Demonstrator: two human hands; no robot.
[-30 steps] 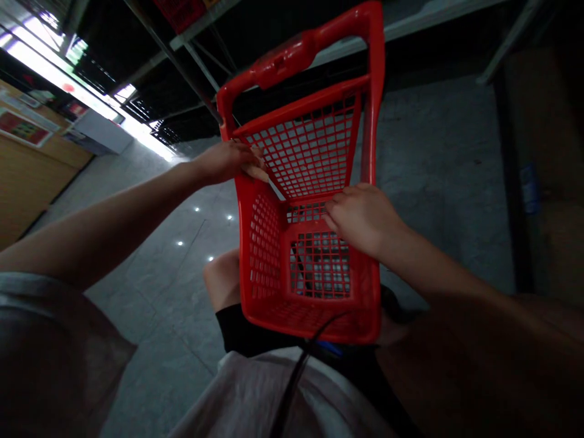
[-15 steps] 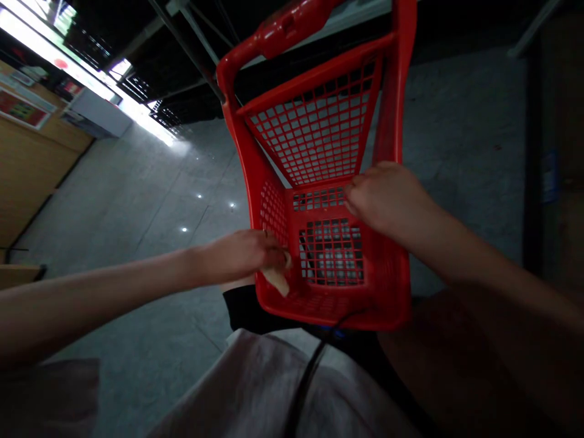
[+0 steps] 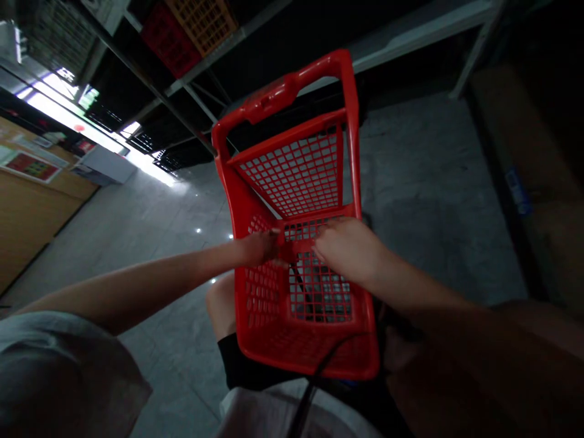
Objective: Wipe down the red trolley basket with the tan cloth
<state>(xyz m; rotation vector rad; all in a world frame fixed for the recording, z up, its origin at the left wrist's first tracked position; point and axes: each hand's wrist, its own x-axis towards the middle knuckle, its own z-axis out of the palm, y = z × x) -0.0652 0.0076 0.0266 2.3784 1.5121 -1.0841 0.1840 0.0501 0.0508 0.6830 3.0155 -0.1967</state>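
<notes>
A red plastic shopping basket (image 3: 314, 353) rests tilted on my lap, its handle (image 3: 283, 94) raised and pointing away from me. My left hand (image 3: 258, 246) reaches over the basket's left wall, with its fingers closed near the inner corner. Only a pale sliver of the cloth (image 3: 280, 263) shows under them. My right hand (image 3: 347, 249) grips the basket's mesh at the middle, close beside the left hand. The basket looks empty inside.
Grey tiled floor (image 3: 159, 225) lies below. Metal shelving with orange and red crates (image 3: 201, 18) runs across the top. A wooden counter (image 3: 27, 213) stands at the left and cardboard boxes (image 3: 524, 170) at the right. A black cable (image 3: 319, 371) crosses the basket's near edge.
My left hand went from the basket's upper left rim down to the near corner with the cloth, then up to the middle. The basket shifted and the right hand moved with it.
</notes>
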